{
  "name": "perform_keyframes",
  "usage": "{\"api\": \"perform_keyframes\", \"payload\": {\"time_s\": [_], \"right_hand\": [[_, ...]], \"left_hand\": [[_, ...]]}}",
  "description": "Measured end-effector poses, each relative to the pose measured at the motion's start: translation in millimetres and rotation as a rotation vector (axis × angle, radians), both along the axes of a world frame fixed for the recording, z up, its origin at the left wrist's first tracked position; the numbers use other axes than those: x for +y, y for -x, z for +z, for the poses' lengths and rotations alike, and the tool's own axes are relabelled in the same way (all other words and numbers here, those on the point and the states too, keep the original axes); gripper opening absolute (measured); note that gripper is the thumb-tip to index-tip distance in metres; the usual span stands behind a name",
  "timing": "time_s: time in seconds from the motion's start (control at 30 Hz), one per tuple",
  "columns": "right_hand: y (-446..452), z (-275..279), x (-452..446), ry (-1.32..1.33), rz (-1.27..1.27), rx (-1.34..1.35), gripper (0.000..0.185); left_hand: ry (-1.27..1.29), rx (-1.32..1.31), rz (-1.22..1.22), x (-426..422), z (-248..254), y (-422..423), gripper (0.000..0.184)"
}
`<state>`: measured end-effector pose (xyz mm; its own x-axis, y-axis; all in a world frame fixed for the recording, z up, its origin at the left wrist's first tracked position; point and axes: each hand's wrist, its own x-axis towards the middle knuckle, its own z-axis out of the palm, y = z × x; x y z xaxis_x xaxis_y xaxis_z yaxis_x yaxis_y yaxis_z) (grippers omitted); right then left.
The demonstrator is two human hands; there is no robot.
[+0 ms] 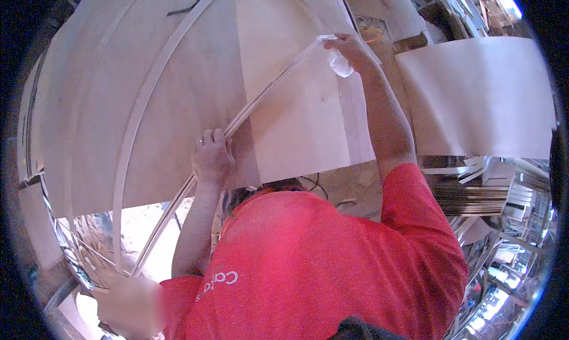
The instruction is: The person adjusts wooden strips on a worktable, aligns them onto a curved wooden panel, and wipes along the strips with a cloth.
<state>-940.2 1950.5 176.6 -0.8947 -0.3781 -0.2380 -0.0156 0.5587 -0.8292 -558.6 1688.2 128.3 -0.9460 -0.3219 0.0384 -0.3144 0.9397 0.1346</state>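
Note:
A bundle of long, thin pale strips, apparently wood (269,86), runs diagonally over a large pale board (184,61). My left hand (213,157), with a ring on one finger, is closed around the strips near the board's middle. At their upper end, my right hand (349,50) grips the tip with bent fingers. A clear, shiny plastic piece (340,64) hangs just under that hand; its exact kind cannot be made out. Left of the bundle, a curved pale strip (142,97) arcs across the board and reaches past its lower edge.
At the right stands a bent pale sheet (480,94), above a stack of thin boards (471,198). A short dark strip (188,9) lies near the board's top. My red shirt (320,263) fills the lower middle. Scrap pieces (92,251) lie at lower left.

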Motion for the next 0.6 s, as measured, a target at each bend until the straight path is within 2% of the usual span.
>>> {"api": "perform_keyframes", "payload": {"time_s": [0.03,0.1,0.23,0.33,0.4,0.53,0.6], "right_hand": [[-0.7,5.2,-3.2,-0.005,0.012,0.003,0.038],[1.4,13.8,-8.2,-0.221,0.014,0.029,0.038],[22.9,-7.7,-5.3,-0.198,0.065,0.004,0.042],[30.9,-18.0,-1.9,-0.278,0.102,0.007,0.044],[32.0,-21.0,-0.8,-0.239,0.111,0.001,0.042],[31.3,-18.0,-2.6,-0.248,0.133,0.008,0.04],[30.3,-16.7,-3.3,-0.238,0.132,0.036,0.037]], "left_hand": [[-0.005,0.003,0.012,0.5,-1.6,-0.6,0.024],[0.023,0.041,-0.012,-0.4,-2.3,-1.7,0.023],[-0.033,0.039,0.013,-1.1,-2.8,-4.2,0.021],[-0.043,0.052,-0.004,-1.1,-5.2,-6.0,0.021],[0.012,0.087,-0.016,-1.8,-9.1,-6.2,0.021],[-0.058,0.015,-0.008,-3.7,-9.6,-5.5,0.027],[0.015,0.044,-0.017,-2.3,-8.4,-5.6,0.021]]}}
